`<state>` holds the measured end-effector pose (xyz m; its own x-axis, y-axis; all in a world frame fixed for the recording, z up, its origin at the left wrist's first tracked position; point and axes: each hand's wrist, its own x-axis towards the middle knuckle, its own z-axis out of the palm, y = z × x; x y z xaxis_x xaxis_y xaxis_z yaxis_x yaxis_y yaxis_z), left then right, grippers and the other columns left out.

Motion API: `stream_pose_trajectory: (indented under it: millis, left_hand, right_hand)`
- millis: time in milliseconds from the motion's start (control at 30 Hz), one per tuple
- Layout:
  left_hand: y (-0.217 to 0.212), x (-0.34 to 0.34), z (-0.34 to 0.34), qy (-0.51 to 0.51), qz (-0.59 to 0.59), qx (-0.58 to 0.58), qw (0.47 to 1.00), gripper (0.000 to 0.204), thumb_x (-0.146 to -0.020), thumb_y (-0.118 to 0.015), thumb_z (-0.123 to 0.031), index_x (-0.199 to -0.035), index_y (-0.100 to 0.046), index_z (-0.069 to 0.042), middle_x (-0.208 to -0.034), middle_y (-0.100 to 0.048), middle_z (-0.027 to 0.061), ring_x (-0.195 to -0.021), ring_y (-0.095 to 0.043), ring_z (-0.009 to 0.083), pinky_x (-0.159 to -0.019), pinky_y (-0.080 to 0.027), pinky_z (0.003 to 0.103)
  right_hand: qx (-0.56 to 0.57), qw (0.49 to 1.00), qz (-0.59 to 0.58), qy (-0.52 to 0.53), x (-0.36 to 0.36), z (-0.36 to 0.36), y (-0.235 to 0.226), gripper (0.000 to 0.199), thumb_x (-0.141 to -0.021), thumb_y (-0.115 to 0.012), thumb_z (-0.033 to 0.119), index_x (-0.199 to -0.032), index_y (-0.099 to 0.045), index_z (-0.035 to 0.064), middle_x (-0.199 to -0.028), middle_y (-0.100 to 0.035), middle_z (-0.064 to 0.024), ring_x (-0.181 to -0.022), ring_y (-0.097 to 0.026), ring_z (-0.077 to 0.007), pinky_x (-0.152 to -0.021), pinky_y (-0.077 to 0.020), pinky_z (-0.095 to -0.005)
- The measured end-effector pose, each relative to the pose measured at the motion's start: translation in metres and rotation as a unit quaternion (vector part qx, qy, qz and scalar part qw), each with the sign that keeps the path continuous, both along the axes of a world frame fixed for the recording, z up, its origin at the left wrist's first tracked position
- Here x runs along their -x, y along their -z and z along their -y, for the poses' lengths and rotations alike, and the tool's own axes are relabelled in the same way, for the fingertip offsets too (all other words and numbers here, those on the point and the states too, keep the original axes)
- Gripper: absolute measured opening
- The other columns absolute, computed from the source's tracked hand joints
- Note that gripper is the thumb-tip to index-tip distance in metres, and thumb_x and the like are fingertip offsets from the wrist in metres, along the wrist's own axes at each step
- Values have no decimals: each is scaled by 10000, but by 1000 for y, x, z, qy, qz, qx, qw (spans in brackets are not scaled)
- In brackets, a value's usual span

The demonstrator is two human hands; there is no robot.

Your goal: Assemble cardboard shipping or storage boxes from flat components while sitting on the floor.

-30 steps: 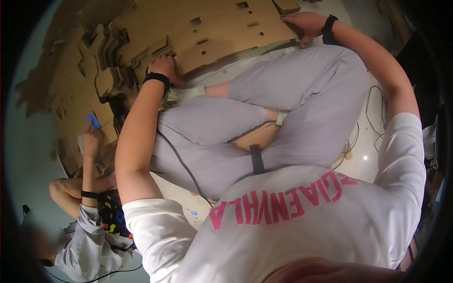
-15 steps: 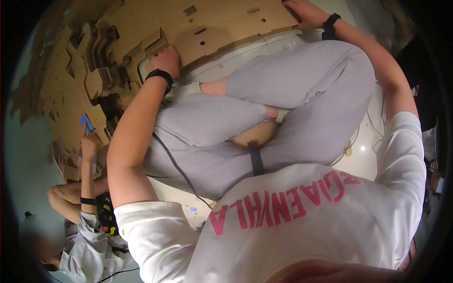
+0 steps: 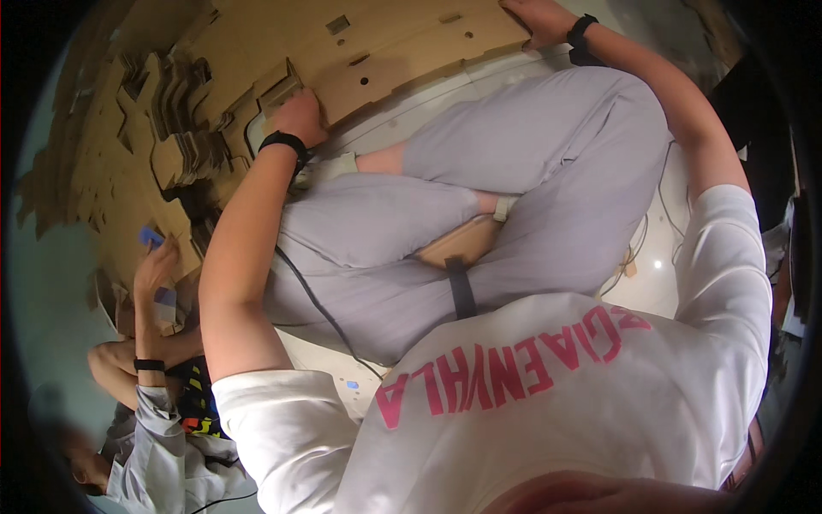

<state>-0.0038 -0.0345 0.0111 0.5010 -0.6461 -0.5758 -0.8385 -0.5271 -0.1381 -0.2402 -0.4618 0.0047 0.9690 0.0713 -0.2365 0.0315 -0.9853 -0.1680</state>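
A large brown cardboard sheet [image 3: 419, 38] with cut slots and small round holes spans the top of the view, in front of my crossed legs. My left hand [image 3: 298, 116] is closed on its near left edge, beside a small raised flap [image 3: 279, 86]; the fingertips are partly hidden. At the sheet's right end, my right hand [image 3: 545, 20] grips the edge, with the thumb toward me and the fingers reaching over the top. Black bands circle both my wrists.
Stacked die-cut cardboard [image 3: 181, 128] rises left of my left hand. At far left another person's hand [image 3: 157, 265] holds a small blue object [image 3: 151, 236] against cardboard. A black cable [image 3: 315, 301] crosses my left thigh; more thin cables lie on the pale floor at right.
My hands and the sheet sit slightly further left in the picture, with both grips kept. The other person's hand has shifted a little, and the blue object has turned.
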Motion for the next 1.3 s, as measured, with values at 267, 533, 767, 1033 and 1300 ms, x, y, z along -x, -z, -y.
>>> stream_pose_trajectory:
  millis: [267,533,767,1033,1300]
  left_hand:
    - [-43,-11,2,-6,4,-20,1000,720,-653,-844,-297,-1260,-554,-39,-1291,-607,197,-1185,-609,375,-973,-535,476]
    - [-21,13,-2,-5,53,-41,998,417,-782,-717,-238,-1157,-696,-57,-1231,-664,178,-1199,-629,314,-1019,-485,469]
    - [-4,9,-17,-8,80,21,997,666,-682,-840,-313,-1207,-554,-20,-1218,-631,178,-1192,-614,336,-981,-492,493]
    - [9,20,-7,-28,78,53,995,700,-688,-832,-314,-1227,-512,-3,-1216,-617,187,-1185,-607,357,-997,-469,492]
    - [10,17,-2,-9,93,7,996,703,-696,-831,-336,-1233,-513,-12,-1241,-621,167,-1159,-628,322,-984,-460,514]
  right_hand:
    - [-80,995,61,7,11,0,-8,780,-615,-916,407,-1214,-586,30,-1127,-661,-222,-1066,-619,-421,-897,-508,-484]
    - [-40,998,50,25,21,-18,8,829,-633,-849,189,-1360,-492,10,-1274,-593,-200,-1184,-559,-393,-1010,-471,-446]
    - [-23,996,85,17,21,-13,-2,833,-628,-856,148,-1353,-473,8,-1208,-612,-213,-1144,-575,-407,-961,-493,-452]
    - [-19,996,88,12,14,2,1,824,-618,-858,138,-1337,-484,-7,-1211,-618,-210,-1136,-578,-408,-964,-491,-455]
    - [-41,996,65,47,15,7,5,938,-556,-916,167,-1373,-485,6,-1247,-618,-207,-1169,-576,-400,-1001,-481,-451]
